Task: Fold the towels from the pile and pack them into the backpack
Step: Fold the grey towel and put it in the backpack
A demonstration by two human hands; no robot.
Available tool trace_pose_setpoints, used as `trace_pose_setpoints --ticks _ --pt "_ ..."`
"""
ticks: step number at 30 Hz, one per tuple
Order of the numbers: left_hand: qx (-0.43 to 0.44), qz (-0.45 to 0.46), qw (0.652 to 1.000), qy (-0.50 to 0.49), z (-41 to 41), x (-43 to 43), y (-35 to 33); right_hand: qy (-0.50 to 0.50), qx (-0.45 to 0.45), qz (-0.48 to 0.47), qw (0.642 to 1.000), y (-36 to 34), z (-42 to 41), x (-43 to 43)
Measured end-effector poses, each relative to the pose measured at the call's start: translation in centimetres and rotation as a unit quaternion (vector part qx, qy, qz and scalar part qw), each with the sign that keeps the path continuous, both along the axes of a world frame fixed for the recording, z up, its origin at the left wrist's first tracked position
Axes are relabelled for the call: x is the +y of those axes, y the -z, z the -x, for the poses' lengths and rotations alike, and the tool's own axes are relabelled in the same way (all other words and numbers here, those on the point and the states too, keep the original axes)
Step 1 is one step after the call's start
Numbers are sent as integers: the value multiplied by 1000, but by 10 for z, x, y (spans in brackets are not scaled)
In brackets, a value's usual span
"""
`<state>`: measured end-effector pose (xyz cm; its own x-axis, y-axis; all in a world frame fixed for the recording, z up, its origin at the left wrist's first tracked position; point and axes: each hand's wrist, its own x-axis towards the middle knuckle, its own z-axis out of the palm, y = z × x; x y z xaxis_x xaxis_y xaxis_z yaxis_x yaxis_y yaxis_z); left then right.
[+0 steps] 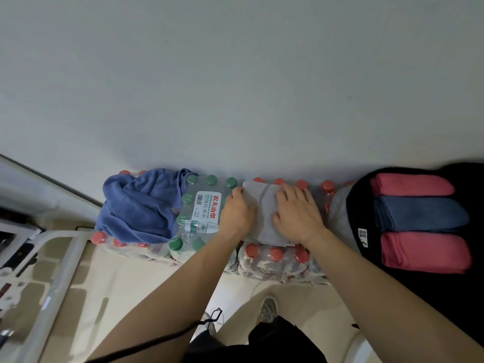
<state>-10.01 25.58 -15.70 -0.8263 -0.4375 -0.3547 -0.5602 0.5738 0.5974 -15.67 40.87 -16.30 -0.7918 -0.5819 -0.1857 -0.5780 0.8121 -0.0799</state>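
A grey towel [264,205], folded into a narrow strip, lies on shrink-wrapped packs of water bottles. My left hand [237,209] grips its left edge with curled fingers. My right hand [297,212] presses flat on its right half, fingers spread. A crumpled blue towel [138,205] lies to the left on the packs. At the right a black backpack [352,203] stands open; inside it are a folded red towel [411,185], a blue one [419,214] and another red one [424,252], side by side.
The bottle packs, green-capped [201,213] and red-capped [275,260], stand against a pale wall [235,87]. A white metal frame [60,260] stands at the lower left over a tiled floor. My shoes [267,309] and a black cord [183,331] are below.
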Motion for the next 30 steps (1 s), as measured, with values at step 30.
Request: trace_pose_setpoints --ticks 30 --pt "25 -104 994 39 31 -26 -13 195 -258 129 937 -37 38 26"
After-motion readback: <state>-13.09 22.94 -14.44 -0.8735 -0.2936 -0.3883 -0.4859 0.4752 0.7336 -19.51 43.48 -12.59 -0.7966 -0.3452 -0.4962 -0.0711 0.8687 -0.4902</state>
